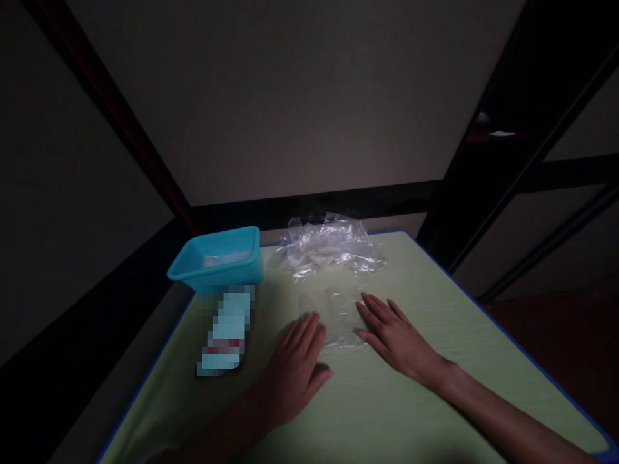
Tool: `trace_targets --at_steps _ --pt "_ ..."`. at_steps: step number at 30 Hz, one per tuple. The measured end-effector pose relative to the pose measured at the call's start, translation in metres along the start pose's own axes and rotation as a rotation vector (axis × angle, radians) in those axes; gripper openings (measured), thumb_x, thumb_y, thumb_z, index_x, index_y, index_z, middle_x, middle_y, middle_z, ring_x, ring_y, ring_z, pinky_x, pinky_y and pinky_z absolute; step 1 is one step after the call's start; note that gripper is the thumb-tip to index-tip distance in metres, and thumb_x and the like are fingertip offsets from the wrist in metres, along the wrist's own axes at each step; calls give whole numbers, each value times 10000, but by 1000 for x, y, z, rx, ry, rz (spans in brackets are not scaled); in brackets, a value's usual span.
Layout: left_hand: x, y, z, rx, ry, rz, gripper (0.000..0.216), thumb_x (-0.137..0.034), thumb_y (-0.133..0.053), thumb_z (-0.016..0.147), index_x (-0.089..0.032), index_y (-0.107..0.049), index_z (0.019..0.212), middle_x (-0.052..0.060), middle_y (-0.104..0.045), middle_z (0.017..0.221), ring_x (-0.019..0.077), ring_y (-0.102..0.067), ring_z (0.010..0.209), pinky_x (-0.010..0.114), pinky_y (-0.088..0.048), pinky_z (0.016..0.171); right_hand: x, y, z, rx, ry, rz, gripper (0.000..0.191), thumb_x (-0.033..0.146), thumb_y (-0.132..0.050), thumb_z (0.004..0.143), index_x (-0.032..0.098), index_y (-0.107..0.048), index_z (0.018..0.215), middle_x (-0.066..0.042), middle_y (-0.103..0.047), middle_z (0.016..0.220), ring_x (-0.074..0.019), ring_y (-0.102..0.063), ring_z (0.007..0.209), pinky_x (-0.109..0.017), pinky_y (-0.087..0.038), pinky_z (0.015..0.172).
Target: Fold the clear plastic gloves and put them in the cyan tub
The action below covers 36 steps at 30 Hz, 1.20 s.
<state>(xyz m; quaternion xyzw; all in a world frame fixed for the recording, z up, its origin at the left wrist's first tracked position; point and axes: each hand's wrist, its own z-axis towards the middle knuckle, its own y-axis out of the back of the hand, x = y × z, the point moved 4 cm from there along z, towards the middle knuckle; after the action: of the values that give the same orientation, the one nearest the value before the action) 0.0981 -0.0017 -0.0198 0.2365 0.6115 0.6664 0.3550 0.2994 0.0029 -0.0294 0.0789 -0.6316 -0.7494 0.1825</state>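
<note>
A clear, thin plastic glove (341,316) lies spread flat on the light green table (411,412). At its left edge rests my left hand (300,367), palm down, its fingertips touching the film and its thumb held apart. My right hand (394,332) lies flat at the opposite edge, fingers spread, with the tips on or just beside the plastic. Neither hand grips anything. Beyond the glove is a crumpled heap of similar clear plastic (333,245), probably more gloves.
A turquoise plastic basket (217,280) stands at the table's far left corner, with some clear plastic inside. In front of it lies a phone-like object (226,335), blurred by pixels. A wall (309,116) rises behind the table, which has a blue edge.
</note>
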Motion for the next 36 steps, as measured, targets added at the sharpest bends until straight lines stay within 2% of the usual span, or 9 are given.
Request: trace_targets --at_steps 6,13,18,21,23,26,30,33,36 --pt "2 -7 0 26 39 -46 570 -299 -506 862 -125 -316 1370 164 -274 1466 299 -243 1353 521 -297 1061 0 -1 0 22 -3 8 548 449 -369 923 96 -425 1340 -207 -389 1394 -295 -332 1308 -536 -302 1033" --pt "5 -8 -1 80 69 -117 618 -317 -521 861 -223 -253 1410 101 -232 1494 277 -196 1371 514 -246 1085 -5 -4 -2 24 2 37 549 455 -363 921 112 -419 1346 -195 -371 1406 -293 -343 1303 -556 -307 1026" --pt "7 -7 -4 114 96 -128 652 -311 -556 840 -236 -253 1413 106 -193 1500 304 -170 1373 568 -229 1070 -9 -1 -1 3 -15 -3 567 471 -366 914 101 -431 1337 -195 -349 1413 -321 -352 1291 -586 -309 1015" --pt "7 -5 -6 73 92 -143 743 -289 -589 814 -222 -184 1434 116 -156 1504 316 -145 1374 579 -216 1072 -3 7 0 6 88 33 530 406 -403 917 161 -360 1385 -142 -325 1436 -294 -322 1311 -553 -295 1044" --pt "5 -2 -6 52 39 -190 821 -291 -601 805 -223 -95 1449 112 -143 1505 301 -143 1376 546 -221 1087 7 12 -2 36 218 101 573 376 -437 911 203 -253 1426 -101 -288 1458 -264 -280 1333 -503 -283 1070" --pt "-1 -3 -7 102 -49 -268 899 -326 -615 798 -225 -4 1451 108 -123 1507 280 -149 1376 478 -250 1100 23 16 -6 124 350 212 706 403 -489 884 190 -116 1444 -97 -213 1478 -255 -225 1350 -439 -272 1092" --pt "-7 -6 -7 179 -116 -310 905 -434 -593 805 -197 -5 1451 124 -111 1504 289 -139 1375 455 -241 1108 35 12 -11 245 385 308 779 458 -502 863 165 -66 1438 -110 -162 1483 -250 -176 1359 -403 -247 1107" --pt "-7 -6 -6 186 -134 -313 883 -492 -548 820 -172 -19 1451 137 -117 1500 289 -141 1375 447 -221 1117 39 9 -15 305 400 336 818 503 -499 847 146 -53 1433 -127 -125 1480 -254 -148 1363 -409 -225 1111" --pt "-6 -4 -6 182 -142 -304 909 -490 -580 798 -160 -42 1452 141 -122 1499 290 -153 1373 430 -217 1122 37 8 -17 343 399 332 819 526 -486 844 142 -63 1430 -132 -112 1479 -260 -142 1361 -417 -226 1106"
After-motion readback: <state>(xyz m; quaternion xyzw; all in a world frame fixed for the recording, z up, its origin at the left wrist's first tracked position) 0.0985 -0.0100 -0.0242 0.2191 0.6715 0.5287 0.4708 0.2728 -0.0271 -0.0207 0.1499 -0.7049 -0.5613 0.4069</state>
